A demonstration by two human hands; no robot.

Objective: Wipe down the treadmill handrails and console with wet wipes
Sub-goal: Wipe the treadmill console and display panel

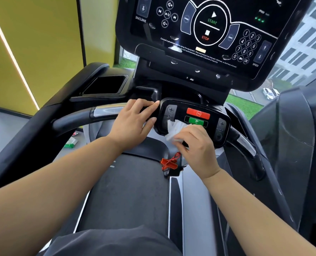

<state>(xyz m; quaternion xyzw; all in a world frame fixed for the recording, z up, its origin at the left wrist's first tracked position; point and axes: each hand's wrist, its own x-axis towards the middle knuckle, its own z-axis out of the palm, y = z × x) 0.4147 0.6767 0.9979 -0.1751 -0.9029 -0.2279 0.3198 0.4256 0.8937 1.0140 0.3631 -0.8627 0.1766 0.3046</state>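
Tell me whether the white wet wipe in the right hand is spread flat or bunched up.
Bunched up. The white wet wipe shows crumpled folds, gathered under the right hand's fingertips and pressed against the small black handlebar control panel.

A yellow wall (pixel 42 43) fills the upper left of the frame. A red clip (pixel 169 163) on a cord hangs in the middle. At the right edge stands a grey building (pixel 304 43), with white cars (pixel 270 93) below it.

The wet wipe (pixel 173 129) is white against the black control pad (pixel 194 117), whose buttons are red and green. The far-left wall (pixel 33 43) is yellow-green; the safety clip (pixel 169 163) is red-orange.
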